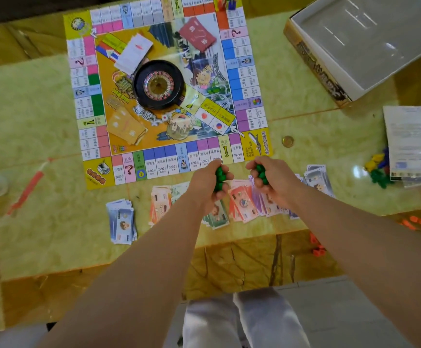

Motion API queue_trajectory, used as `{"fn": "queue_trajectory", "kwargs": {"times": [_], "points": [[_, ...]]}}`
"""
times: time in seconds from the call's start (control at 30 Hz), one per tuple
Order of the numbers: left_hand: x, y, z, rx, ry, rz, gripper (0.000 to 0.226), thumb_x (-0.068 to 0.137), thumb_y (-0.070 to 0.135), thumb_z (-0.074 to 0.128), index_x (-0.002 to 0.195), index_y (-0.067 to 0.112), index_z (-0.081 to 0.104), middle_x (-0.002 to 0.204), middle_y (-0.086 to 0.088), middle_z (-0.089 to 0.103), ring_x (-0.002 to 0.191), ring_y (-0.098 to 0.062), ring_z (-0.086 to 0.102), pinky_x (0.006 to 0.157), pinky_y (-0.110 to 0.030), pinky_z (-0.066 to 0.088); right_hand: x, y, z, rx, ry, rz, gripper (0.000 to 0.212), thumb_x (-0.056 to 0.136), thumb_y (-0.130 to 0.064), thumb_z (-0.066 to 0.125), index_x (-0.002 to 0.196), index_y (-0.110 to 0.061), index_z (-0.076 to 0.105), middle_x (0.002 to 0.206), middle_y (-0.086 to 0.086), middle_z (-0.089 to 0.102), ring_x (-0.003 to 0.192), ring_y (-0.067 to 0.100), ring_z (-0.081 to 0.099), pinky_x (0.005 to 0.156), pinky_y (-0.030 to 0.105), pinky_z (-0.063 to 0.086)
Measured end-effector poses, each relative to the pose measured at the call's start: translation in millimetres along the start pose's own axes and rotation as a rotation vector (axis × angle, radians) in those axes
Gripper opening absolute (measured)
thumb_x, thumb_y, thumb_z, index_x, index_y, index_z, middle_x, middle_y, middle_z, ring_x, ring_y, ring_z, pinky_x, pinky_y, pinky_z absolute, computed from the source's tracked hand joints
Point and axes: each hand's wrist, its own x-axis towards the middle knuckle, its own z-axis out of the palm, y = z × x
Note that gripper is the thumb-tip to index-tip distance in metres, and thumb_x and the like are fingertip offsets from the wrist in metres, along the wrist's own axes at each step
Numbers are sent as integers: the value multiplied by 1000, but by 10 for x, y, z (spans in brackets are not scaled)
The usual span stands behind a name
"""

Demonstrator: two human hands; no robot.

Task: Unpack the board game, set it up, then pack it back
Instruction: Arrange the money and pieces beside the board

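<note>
2 handfuls of green pieces (220,178): left hand (204,184) and right hand (277,182) each curl tight round a clump, pieces showing between fingers and thumb. Game board (169,156) edge just past the fingertips; banknotes (242,204) beneath both.

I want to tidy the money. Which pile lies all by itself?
The blue pile on the left lies alone on the table; the other piles overlap in a row to its right.

The worktop (41,116) is polished, glossy and stone-like. The board (154,156) is shiny printed paper, the wheel (158,84) on it glossy black plastic, the green pieces (220,178) smooth plastic. The near notes (122,221) are paper, the far-right box (315,64) matt cardboard.
</note>
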Motion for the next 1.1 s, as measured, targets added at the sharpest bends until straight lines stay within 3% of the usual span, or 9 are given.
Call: {"fn": "queue_trajectory", "kwargs": {"times": [0.23, 0.43, 0.63, 0.73, 0.97, 1.1], "points": [[101, 359, -286, -5, 18, -13, 30, 102, 23, 43, 80, 11, 60, 71, -4, 65, 55, -12, 60, 43, -18, 43, 114, -254, 404, 25, 13, -65, 17, 97, -9, 50, 86, -6, 64, 77, 5, 59, 64, 12, 54, 60, 22, 45], [214, 470, -517, -101, 4, -101, 22, 100, 13, 40, 87, 7, 57, 77, -9, 62, 59, -18, 59, 49, -21, 48, 240, -278, 632, -49, 9, -16, 20, 99, -10, 47, 93, -9, 67, 73, 2, 57, 55, 9, 48, 52, 19, 38], [289, 475, -656, -113, 42, -112, 29, 103, 20, 40, 82, 8, 57, 77, -10, 64, 67, -20, 62, 61, -27, 55, 315, -231, 812, -4, 14, -18, 20, 97, -5, 47, 96, -1, 66, 82, 9, 63, 69, 13, 59, 65, 21, 52], [291, 471, -706, -145, 73, -91, 22, 101, 13, 44, 86, 5, 57, 78, -11, 63, 66, -20, 62, 58, -26, 57, 337, -199, 857, -2, -4, -18, 19, 96, -3, 47, 95, 0, 66, 86, 11, 64, 75, 15, 61, 76, 25, 54], [290, 478, -832, -157, 160, -6, 27, 102, 22, 46, 81, 11, 59, 66, -3, 58, 45, -9, 52, 39, -16, 42, 362, -212, 934, -14, -81, 56, 22, 98, -6, 45, 93, -3, 66, 79, 8, 60, 69, 16, 56, 69, 26, 50], [242, 522, -864, -246, 158, -9, 30, 104, 22, 42, 81, 9, 56, 73, -8, 61, 61, -17, 58, 47, -20, 52, 402, -267, 1024, 8, -89, 57, 22, 96, -6, 49, 104, 7, 65, 84, 12, 64, 75, 17, 61, 70, 24, 54]]}}
